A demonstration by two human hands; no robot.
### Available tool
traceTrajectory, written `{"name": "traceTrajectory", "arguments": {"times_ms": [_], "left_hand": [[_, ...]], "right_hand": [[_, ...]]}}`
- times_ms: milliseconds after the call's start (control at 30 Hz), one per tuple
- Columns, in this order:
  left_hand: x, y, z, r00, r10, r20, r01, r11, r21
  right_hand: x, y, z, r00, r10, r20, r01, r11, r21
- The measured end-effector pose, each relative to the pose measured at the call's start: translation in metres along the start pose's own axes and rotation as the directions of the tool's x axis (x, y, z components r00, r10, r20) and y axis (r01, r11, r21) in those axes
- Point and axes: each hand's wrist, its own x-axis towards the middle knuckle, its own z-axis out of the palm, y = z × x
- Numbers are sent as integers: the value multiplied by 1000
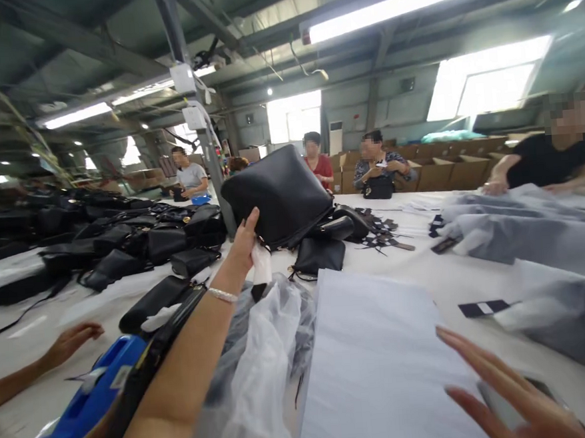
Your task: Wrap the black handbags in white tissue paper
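Note:
A black leather handbag (283, 193) is lifted above the table with my left hand (248, 239) closed on its lower left edge. White tissue or wrap with a dark tag (260, 268) hangs just below that hand. My right hand (509, 384) is open, fingers spread, beside the right edge of a large white sheet (371, 347). Clear plastic bags (266, 354) lie crumpled to the sheet's left. Beneath the raised bag sits another black bag (320, 256). Partly under my right hand is a phone-like flat object (539, 388).
On the left, a co-worker's hand (75, 341) reaches over a blue package (94, 393). Many black bags (114, 241) cover the table behind it. Plastic-wrapped bags (543, 228) lie at right, near a co-worker. A metal post (213, 164) rises beyond my left hand.

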Motion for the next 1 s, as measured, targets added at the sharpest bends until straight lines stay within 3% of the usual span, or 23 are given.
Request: {"name": "traceTrajectory", "arguments": {"times_ms": [67, 133, 200, 267, 333, 433, 567, 600, 667, 700, 733, 767, 867, 1000], "left_hand": [[-33, 22, 35, 976, -149, 158, 172, 974, -145], [-74, 36, 67, 927, -267, 264, 313, 938, -148], [-121, 43, 93, 854, -368, 367, 424, 902, -84], [-169, 45, 112, 755, -461, 466, 516, 857, 12], [-215, 43, 124, 649, -529, 546, 594, 802, 71], [-274, 32, 131, 519, -538, 664, 697, 716, 36], [-331, 3, 129, 394, -430, 812, 753, 658, -17], [-340, -4, 127, 317, -405, 858, 770, 637, 16], [-351, -16, 122, 109, -359, 927, 796, 590, 135], [-354, -20, 118, 25, -343, 939, 799, 572, 188], [-354, -22, 113, -18, -341, 940, 803, 555, 217], [-352, -23, 106, -14, -359, 933, 810, 543, 221], [-338, -20, 79, 131, -534, 836, 804, 550, 226], [-314, -17, 33, 299, -769, 565, 617, 607, 501]], "right_hand": [[5, -28, -10, 986, 161, -43, -152, 975, 165], [5, -53, -21, 974, 221, -48, -172, 863, 476], [-2, -70, -33, 964, 265, -18, -175, 687, 705], [-20, -76, -46, 927, 371, 57, -264, 538, 801], [-50, -71, -58, 834, 533, 139, -417, 445, 793], [-106, -49, -73, 657, 717, 232, -611, 326, 722], [-163, -14, -87, 523, 799, 297, -651, 149, 744], [-171, -9, -89, 504, 814, 288, -637, 125, 760], [-175, -6, -92, 477, 830, 290, -631, 93, 770], [-173, -8, -92, 468, 836, 288, -630, 86, 772], [-169, -11, -92, 459, 842, 282, -623, 79, 778], [-163, -15, -90, 454, 846, 279, -615, 71, 785], [-143, -27, -75, 471, 836, 282, -592, 63, 803], [-120, -28, -37, 561, 749, 353, -600, 74, 797]]}}
